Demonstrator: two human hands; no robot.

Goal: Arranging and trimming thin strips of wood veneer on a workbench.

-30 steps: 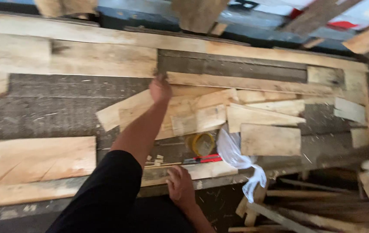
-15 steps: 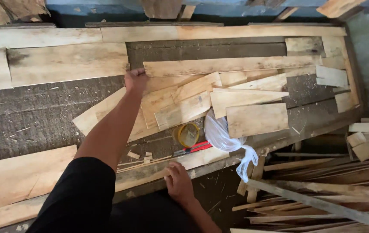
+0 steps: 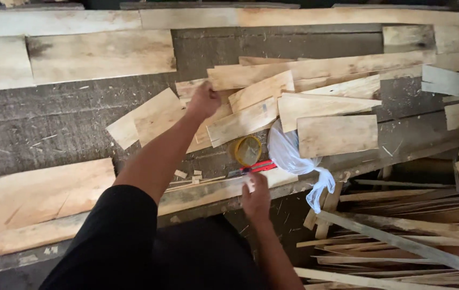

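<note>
On the dark, rough workbench (image 3: 52, 134) I see my left hand (image 3: 203, 100) closed on a pale wooden offcut (image 3: 149, 118); nearer than the offcut, my right hand (image 3: 255, 194) lies loosely open beside the red utility knife (image 3: 256, 167).

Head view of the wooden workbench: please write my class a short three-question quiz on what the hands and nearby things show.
1. True or false: the left hand rests on the pile of pale flat wooden offcuts.
2. Which thing lies nearest the right hand?
A. red-handled tool
B. clear plastic bag
C. round yellow tape roll
3. Fill in: the plastic bag's tail hangs over the bench's ____ edge.

Key: 1 true; 2 A; 3 front.
</note>
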